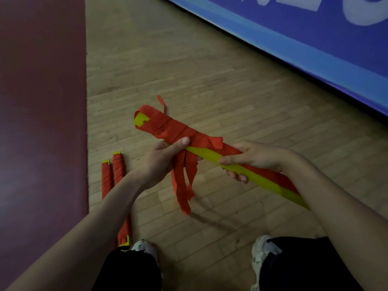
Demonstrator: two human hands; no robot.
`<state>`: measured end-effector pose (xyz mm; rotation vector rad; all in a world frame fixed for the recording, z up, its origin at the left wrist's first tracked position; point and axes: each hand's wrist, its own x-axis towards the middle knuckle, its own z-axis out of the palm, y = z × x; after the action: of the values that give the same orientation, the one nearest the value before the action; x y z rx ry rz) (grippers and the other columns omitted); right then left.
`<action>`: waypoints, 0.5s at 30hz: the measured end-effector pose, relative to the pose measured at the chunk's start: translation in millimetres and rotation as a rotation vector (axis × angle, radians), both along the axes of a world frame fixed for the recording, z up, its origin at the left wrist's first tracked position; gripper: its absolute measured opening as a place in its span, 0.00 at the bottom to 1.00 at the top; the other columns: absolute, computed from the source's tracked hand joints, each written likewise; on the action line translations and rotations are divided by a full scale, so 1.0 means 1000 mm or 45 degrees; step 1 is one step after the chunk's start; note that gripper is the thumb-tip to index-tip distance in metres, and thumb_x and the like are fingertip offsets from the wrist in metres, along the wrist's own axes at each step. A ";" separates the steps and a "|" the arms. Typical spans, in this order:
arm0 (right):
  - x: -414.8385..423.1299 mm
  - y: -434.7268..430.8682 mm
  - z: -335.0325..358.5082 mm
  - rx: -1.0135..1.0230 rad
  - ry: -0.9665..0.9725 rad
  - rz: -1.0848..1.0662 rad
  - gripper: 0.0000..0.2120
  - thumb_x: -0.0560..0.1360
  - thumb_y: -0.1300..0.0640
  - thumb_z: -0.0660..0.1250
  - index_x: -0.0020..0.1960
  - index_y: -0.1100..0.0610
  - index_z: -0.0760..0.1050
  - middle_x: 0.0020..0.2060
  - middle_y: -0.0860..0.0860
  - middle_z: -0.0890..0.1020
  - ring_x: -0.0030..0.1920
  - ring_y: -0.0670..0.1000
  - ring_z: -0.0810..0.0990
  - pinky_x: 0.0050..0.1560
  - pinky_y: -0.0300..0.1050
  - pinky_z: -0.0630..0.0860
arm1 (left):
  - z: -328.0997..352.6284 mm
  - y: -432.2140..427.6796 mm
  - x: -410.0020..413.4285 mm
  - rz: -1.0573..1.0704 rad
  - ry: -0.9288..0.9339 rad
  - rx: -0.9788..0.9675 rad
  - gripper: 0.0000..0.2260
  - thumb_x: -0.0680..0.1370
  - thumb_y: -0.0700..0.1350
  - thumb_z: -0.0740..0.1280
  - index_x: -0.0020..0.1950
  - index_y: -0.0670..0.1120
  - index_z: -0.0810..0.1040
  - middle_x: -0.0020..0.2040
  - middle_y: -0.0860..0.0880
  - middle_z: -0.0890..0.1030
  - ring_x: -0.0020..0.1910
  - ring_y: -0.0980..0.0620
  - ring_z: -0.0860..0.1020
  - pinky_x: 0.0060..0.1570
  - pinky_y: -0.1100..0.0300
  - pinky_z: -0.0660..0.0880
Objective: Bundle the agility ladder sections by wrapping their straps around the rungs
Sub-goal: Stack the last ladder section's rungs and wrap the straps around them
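**Rungs** (210,155): a yellow stack held in the air over the floor (210,70). It slants from far left down toward your right forearm. The far half is bound in red straps (168,127). The near half is mostly bare yellow, with a red band along its far edge.

**Left hand** (163,158): it is curled round the stack right where the winding ends, thumb laid flat on the last turn. This reads as a clamp: the thumb pins that turn so it cannot slacken. The loose tails (180,185) hang free below your fist, clear of the floor.

**Right hand** (254,159): it is closed round the bare yellow part, fingers under and thumb side over. It seems to take the weight and hold the flat rungs squared as one stack. Judged also to be the hand that would turn the stack.

**Bundles** (118,171): two lie side by side on the floor along the maroon mat (42,122). Both are fully wound, with yellow only at the tips. They sit beside your left shoe (144,247), out of the working space yet within reach.

**Progress, judged:** this is the third section, roughly half wound.

**Next move, judged:** carry the tails round the bare half under tension.

**Risk:** the tails are several and uneven. They may tangle, or the wrap may loosen if your thumb lifts early.
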<state>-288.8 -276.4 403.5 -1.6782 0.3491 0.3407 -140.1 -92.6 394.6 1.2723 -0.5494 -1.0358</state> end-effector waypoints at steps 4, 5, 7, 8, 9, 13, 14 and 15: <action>-0.001 -0.005 0.002 0.021 0.000 -0.039 0.13 0.70 0.49 0.67 0.46 0.58 0.72 0.31 0.55 0.77 0.25 0.49 0.72 0.28 0.41 0.73 | -0.004 -0.004 -0.004 -0.100 -0.019 -0.014 0.11 0.76 0.40 0.63 0.55 0.37 0.77 0.46 0.43 0.85 0.47 0.49 0.84 0.43 0.58 0.81; -0.001 -0.006 0.004 0.018 -0.001 -0.048 0.14 0.70 0.48 0.67 0.46 0.58 0.72 0.31 0.55 0.77 0.25 0.49 0.72 0.28 0.41 0.72 | -0.005 -0.006 -0.005 -0.088 -0.020 -0.026 0.10 0.77 0.38 0.62 0.55 0.38 0.77 0.46 0.44 0.85 0.46 0.50 0.84 0.42 0.58 0.81; -0.001 -0.005 0.007 0.014 0.005 -0.063 0.17 0.70 0.44 0.66 0.47 0.59 0.72 0.31 0.55 0.77 0.24 0.49 0.72 0.27 0.41 0.72 | -0.008 -0.008 -0.006 -0.024 -0.042 -0.028 0.07 0.78 0.36 0.62 0.53 0.39 0.78 0.45 0.45 0.85 0.45 0.49 0.84 0.44 0.56 0.82; -0.001 -0.005 0.009 0.032 0.013 -0.073 0.20 0.69 0.42 0.65 0.47 0.59 0.73 0.31 0.55 0.77 0.24 0.49 0.72 0.27 0.40 0.72 | -0.009 -0.009 -0.006 0.009 -0.050 -0.007 0.07 0.78 0.36 0.62 0.52 0.39 0.78 0.44 0.44 0.85 0.44 0.49 0.84 0.44 0.56 0.82; 0.000 -0.004 0.010 0.062 0.022 -0.087 0.22 0.69 0.40 0.64 0.48 0.59 0.74 0.31 0.56 0.77 0.25 0.50 0.72 0.27 0.40 0.71 | -0.010 -0.009 -0.006 0.045 -0.056 0.029 0.06 0.78 0.36 0.63 0.52 0.38 0.79 0.43 0.44 0.84 0.42 0.48 0.84 0.45 0.56 0.82; 0.001 -0.002 0.007 0.078 0.006 -0.103 0.14 0.75 0.48 0.63 0.53 0.57 0.73 0.32 0.56 0.76 0.25 0.50 0.73 0.27 0.40 0.72 | -0.016 -0.012 -0.008 0.153 -0.067 0.159 0.05 0.78 0.37 0.64 0.48 0.38 0.80 0.39 0.43 0.84 0.37 0.48 0.83 0.41 0.56 0.82; 0.001 -0.002 0.005 0.065 0.004 -0.104 0.11 0.76 0.51 0.63 0.54 0.57 0.73 0.33 0.56 0.76 0.26 0.50 0.73 0.27 0.41 0.73 | -0.017 -0.013 -0.010 0.156 -0.063 0.176 0.05 0.78 0.37 0.64 0.48 0.38 0.79 0.39 0.43 0.84 0.36 0.49 0.83 0.41 0.56 0.81; 0.001 -0.003 0.003 0.058 0.006 -0.108 0.10 0.77 0.53 0.63 0.55 0.57 0.73 0.33 0.57 0.77 0.27 0.51 0.74 0.28 0.41 0.73 | -0.018 -0.014 -0.012 0.147 -0.058 0.190 0.06 0.79 0.38 0.64 0.47 0.38 0.79 0.39 0.43 0.84 0.35 0.49 0.83 0.40 0.56 0.81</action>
<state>-287.7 -279.2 406.9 -1.6131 0.4121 0.2874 -151.8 -106.9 376.6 1.4453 -0.4341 -0.9676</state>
